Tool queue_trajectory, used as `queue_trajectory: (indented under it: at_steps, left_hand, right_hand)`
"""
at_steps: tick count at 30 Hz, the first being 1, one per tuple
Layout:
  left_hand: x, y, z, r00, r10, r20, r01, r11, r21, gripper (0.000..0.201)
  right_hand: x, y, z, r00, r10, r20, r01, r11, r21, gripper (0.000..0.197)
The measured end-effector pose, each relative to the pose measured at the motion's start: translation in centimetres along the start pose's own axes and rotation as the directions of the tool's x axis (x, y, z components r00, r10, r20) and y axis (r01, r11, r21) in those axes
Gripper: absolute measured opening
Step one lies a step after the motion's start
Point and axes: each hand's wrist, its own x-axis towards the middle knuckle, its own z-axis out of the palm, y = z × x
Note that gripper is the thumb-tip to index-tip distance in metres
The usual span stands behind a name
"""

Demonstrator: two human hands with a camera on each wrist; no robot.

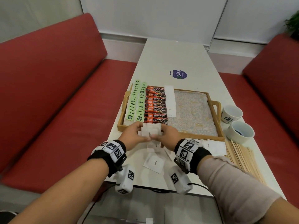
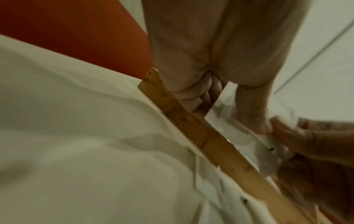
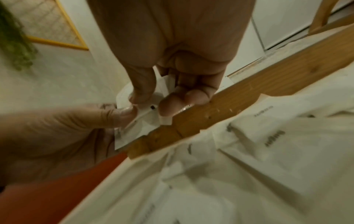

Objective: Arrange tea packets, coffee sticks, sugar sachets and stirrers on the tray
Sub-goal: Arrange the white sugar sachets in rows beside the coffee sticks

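both hands hold a stack of sugar sachets at the tray's near rim.
head: left hand [image 1: 135, 135] and right hand [image 1: 168, 137] pinch the sugar sachets [image 1: 151, 130] over the wooden tray [image 1: 216, 125] on the desk [image 1: 178, 57]. left wrist: thumb on the sachets, fingers curled behind. right wrist: thumb and fingers [image 3: 168, 106] curled round the stack.

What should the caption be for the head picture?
Both hands hold sugar sachets by the wooden tray.
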Motion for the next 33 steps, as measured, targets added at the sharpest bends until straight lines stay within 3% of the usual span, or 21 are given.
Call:
queue_trajectory:
  at_steps: [4, 7, 12, 16, 17, 19, 22, 24, 29, 33]
  left_hand:
    - [0.6, 1.8, -0.7, 0.996, -0.076, 0.042, 0.087, 0.913, -0.399, 0.034]
    - [1.0, 2.9, -1.1, 0.990, -0.085, 0.111, 0.134, 0.799, -0.586, 0.051]
    - [1.7, 4.7, -2.4, 0.954, -0.087, 0.288, 0.263, 0.703, -0.661, 0.031]
    - [2.6, 5.1, -4.0, 0.906, -0.096, 0.412, 0.381, 0.605, -0.699, 0.032]
    - [2.8, 5.0, -4.4, 0.906, -0.099, 0.412, 0.384, 0.602, -0.700, 0.032]
    - [3.3, 4.8, -5.0, 0.908, -0.102, 0.407, 0.384, 0.594, -0.707, 0.033]
    - [4.1, 4.4, -5.5, 0.922, -0.105, 0.374, 0.351, 0.639, -0.685, 0.030]
    - [4.3, 4.0, -5.4, 0.931, -0.104, 0.349, 0.322, 0.683, -0.655, 0.022]
    - [4.6, 3.4, -5.5, 0.949, -0.093, 0.300, 0.261, 0.766, -0.588, 0.028]
    - [5.1, 3.8, -5.2, 0.955, -0.098, 0.279, 0.246, 0.789, -0.563, 0.022]
  right_hand:
    - [0.8, -1.3, -1.0, 0.999, -0.001, -0.046, 0.009, 0.983, 0.185, 0.012]
    - [1.6, -2.5, -1.0, 0.997, 0.048, -0.056, -0.022, 0.919, 0.393, 0.014]
    - [2.5, -4.2, -0.5, 0.996, 0.071, -0.061, -0.028, 0.846, 0.533, 0.010]
    - [3.5, -4.8, -0.2, 0.993, 0.084, -0.086, -0.026, 0.852, 0.523, 0.010]
    - [3.8, -5.1, 0.0, 0.988, 0.080, -0.130, -0.012, 0.891, 0.453, 0.005]
    - [4.5, -5.5, 0.5, 0.962, 0.069, -0.264, 0.007, 0.962, 0.274, 0.024]
    - [4.6, -6.0, 1.0, 0.893, 0.004, -0.450, 0.068, 0.987, 0.144, 0.053]
    - [4.4, -5.8, 1.3, 0.877, -0.057, -0.477, 0.084, 0.996, 0.036, 0.062]
    - [3.8, -5.7, 1.4, 0.871, -0.046, -0.488, 0.046, 0.999, -0.013, 0.063]
    - [3.7, -5.7, 0.5, 0.861, -0.012, -0.509, 0.005, 1.000, -0.016, 0.040]
